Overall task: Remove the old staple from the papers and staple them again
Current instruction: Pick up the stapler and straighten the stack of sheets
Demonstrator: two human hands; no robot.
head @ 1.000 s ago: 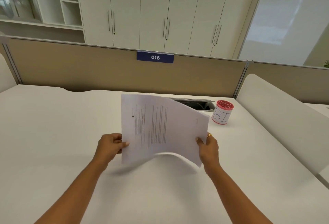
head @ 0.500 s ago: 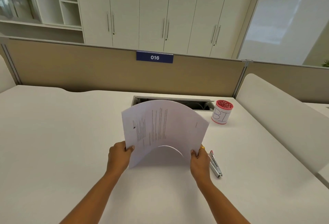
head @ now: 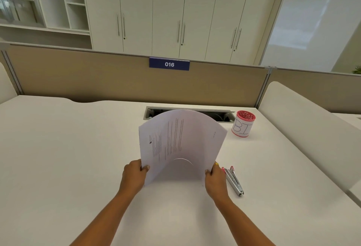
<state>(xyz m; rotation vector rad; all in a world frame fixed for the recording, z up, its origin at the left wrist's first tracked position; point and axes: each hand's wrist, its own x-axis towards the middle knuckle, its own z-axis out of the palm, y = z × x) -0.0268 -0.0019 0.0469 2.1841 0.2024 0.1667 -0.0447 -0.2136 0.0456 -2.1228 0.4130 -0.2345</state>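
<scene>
White printed papers point(head: 181, 140) stand on edge on the white desk point(head: 68, 157), bowed upward into an arch. My left hand point(head: 133, 174) pinches their lower left corner. Their lower right corner is held by my right hand point(head: 215, 180), which wears a gold ring. A silver stapler with pink trim point(head: 233, 180) lies flat on the desk just right of my right hand, apart from it. I cannot make out any staple in the papers.
A red-rimmed cup marked "BI" point(head: 243, 123) stands at the back right. An open cable slot point(head: 152, 111) runs behind the papers. A tan partition point(head: 97, 77) bounds the far edge, and a white side panel point(head: 304, 128) slopes along the right.
The papers came down from the air onto the desk and bent into an arch. Both hands slid to the lower corners and drew closer together, which uncovered the stapler.
</scene>
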